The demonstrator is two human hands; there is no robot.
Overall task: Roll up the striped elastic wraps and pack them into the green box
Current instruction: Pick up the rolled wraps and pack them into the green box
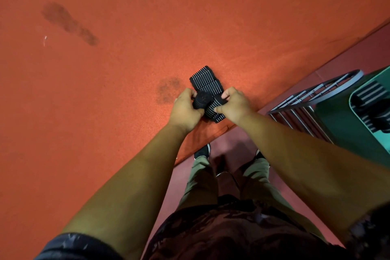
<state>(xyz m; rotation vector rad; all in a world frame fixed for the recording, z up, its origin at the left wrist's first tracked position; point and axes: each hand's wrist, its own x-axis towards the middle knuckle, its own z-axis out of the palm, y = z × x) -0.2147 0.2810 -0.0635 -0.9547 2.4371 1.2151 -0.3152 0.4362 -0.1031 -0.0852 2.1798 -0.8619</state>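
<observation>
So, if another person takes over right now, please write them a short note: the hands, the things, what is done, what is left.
Left hand grips the rolled end of the striped wrap. Right hand pinches the same wrap beside it.
The wrap lies on the orange table near its edge, partly rolled, with the far part flat.
Green box stands to the right, off the table.
Done: rolled wraps are in the box.
Left: finish this roll and pack it into the box.
</observation>
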